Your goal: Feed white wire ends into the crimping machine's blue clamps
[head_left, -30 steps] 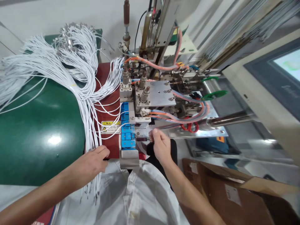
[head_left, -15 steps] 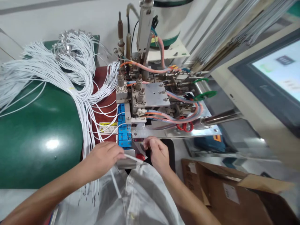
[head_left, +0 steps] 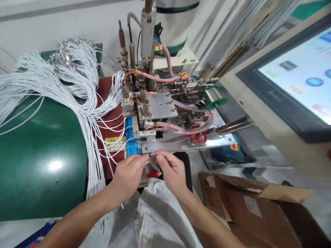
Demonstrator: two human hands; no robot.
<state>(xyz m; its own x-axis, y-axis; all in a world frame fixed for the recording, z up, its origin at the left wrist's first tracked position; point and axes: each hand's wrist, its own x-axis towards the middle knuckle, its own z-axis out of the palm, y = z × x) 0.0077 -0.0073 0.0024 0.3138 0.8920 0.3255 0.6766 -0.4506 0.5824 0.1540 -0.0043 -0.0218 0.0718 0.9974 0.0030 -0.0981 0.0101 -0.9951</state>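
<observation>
My left hand (head_left: 129, 175) is closed in a pinch just in front of the machine's near edge. It grips a white wire that mostly hides behind the hand; a short tail shows below the wrist side. My right hand (head_left: 172, 169) is also pinched, its fingertips almost meeting those of the left. What lies between the right fingertips is too small to make out. Right behind the left fingers sits a row of blue wire holders (head_left: 133, 146), with white wires running into it from a large bundle of white wires (head_left: 85, 119).
The metal bench machine (head_left: 161, 106) with hoses and a green-flanged spool (head_left: 216, 103) stands ahead. A touch screen (head_left: 292, 79) juts in at right. An open cardboard box (head_left: 258, 217) is at lower right, a green work surface (head_left: 38, 155) at left.
My left hand has moved right and forward with the white wire, up to the right fingertips. My right hand stays near the machine edge. The head view has shifted slightly right.
</observation>
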